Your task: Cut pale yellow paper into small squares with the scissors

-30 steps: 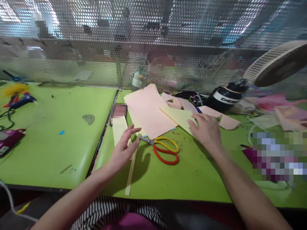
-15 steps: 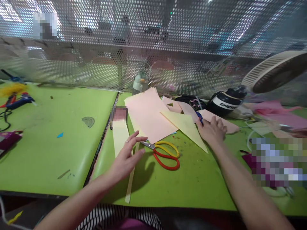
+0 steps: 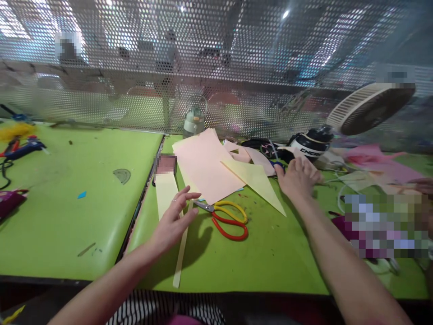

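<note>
My left hand point(image 3: 176, 221) hovers with fingers spread over a pale yellow paper piece point(image 3: 166, 189) and a narrow yellow strip point(image 3: 181, 257). Just right of its fingertips lie scissors point(image 3: 230, 221) with one yellow and one red handle loop, blades slightly under the papers. Farther right, my right hand point(image 3: 297, 180) has its fingers curled over a pink paper piece point(image 3: 309, 166), whose far edge is tilted up. By its thumb is a small dark blue object point(image 3: 278, 165), partly hidden. A large pink sheet point(image 3: 208, 167) and a yellow paper triangle point(image 3: 259, 180) lie between the hands.
A pale green bottle point(image 3: 194, 122) stands before the perforated metal screen point(image 3: 111, 99). At back right are a black-and-white bottle point(image 3: 311, 144) and a fan point(image 3: 368, 108). Glue guns point(image 3: 25, 149) and a protractor point(image 3: 122, 176) lie left. Cables and crumpled pink material point(image 3: 368, 155) sit right.
My right hand's fingers have curled down onto the pink paper piece, which has tilted up at its far side. My left hand stays nearly in place. The camera view has shifted slightly.
</note>
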`<state>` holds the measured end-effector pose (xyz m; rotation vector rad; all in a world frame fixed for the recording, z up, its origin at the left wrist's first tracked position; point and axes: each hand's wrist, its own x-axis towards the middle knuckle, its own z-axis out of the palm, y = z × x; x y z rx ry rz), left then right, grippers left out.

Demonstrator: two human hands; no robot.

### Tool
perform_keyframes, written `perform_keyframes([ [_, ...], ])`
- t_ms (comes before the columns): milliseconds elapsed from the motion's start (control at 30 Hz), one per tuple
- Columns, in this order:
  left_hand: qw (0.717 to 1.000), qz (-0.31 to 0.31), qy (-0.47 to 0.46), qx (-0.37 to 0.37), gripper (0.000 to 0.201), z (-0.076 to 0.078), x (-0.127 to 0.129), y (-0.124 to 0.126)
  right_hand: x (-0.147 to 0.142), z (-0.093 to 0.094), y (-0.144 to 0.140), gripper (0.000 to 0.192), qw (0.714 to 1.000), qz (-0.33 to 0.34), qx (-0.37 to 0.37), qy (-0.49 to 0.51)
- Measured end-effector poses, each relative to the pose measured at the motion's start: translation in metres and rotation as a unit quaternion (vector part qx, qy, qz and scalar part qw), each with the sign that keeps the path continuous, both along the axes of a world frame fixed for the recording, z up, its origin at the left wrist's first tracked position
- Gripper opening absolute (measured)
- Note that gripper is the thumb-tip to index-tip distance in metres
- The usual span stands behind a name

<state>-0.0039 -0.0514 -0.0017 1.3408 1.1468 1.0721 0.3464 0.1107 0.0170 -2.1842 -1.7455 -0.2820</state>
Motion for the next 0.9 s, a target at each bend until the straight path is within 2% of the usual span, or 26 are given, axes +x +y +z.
perform_keyframes([
  [67,1.0,-0.003,-0.005,0.002,0.029,0.003,0.001,-0.001,-0.005,0.016,-0.015,0.072,0.986,0.086,0.109,0.094],
  [100,1.0,-0.003,-0.008,0.0,0.028,0.005,0.001,-0.001,-0.01,0.024,-0.023,0.071,0.965,0.131,0.152,0.171],
  [200,1.0,0.007,-0.014,-0.004,0.031,0.01,0.002,0.001,-0.032,0.037,-0.052,0.078,0.919,0.199,0.174,0.293],
  [233,1.0,0.013,-0.017,-0.005,0.034,0.01,0.002,0.002,-0.042,0.039,-0.061,0.081,0.901,0.225,0.16,0.335],
  [333,0.999,0.028,-0.029,-0.007,0.044,0.006,0.001,0.008,-0.07,0.039,-0.084,0.077,0.793,0.303,0.086,0.521],
  [467,0.998,0.03,-0.05,-0.008,0.053,0.0,-0.002,0.016,-0.1,0.032,-0.098,0.068,0.696,0.305,-0.008,0.65],
  [567,0.998,-0.008,-0.069,-0.007,0.061,-0.002,-0.001,0.018,-0.113,0.025,-0.099,0.062,0.637,0.301,-0.052,0.708],
  [633,0.996,-0.032,-0.077,0.001,0.066,-0.002,0.0,0.018,-0.119,0.022,-0.099,0.06,0.625,0.312,-0.069,0.712],
  [700,0.996,-0.04,-0.078,0.01,0.067,-0.001,0.002,0.017,-0.123,0.024,-0.101,0.059,0.626,0.317,-0.075,0.708],
  [900,0.994,-0.03,-0.087,0.053,0.061,0.008,0.002,0.013,-0.131,0.042,-0.112,0.057,0.609,0.299,-0.053,0.733],
])
